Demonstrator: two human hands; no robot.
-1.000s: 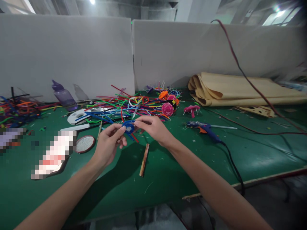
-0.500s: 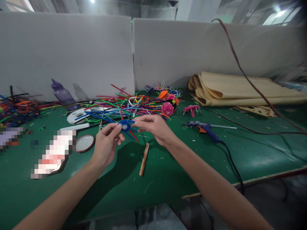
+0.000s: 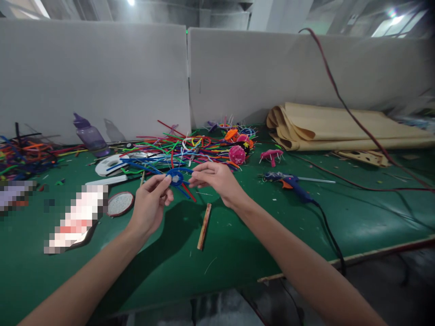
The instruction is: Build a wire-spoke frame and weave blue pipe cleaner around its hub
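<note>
Between my hands is a blue pipe cleaner wound into a round coil, lifted above the green table. Thumb and fingers of my left hand pinch the coil's left edge. On its other side my right hand is closed on the loose blue end that runs out to the right. A pale patch shows in the coil's middle; I cannot make out what it is. Below the hands a short wooden strip lies on the table. Behind the coil spreads a tangled pile of coloured pipe cleaners.
A blue glue gun with its cord lies at right, near a pink pipe-cleaner figure. Folded brown paper is behind them. At left are a purple bottle, a white roll and a round shallow dish.
My right hand has shifted very slightly to the right, drawing out the blue end. My left hand stays at the coil's left edge.
</note>
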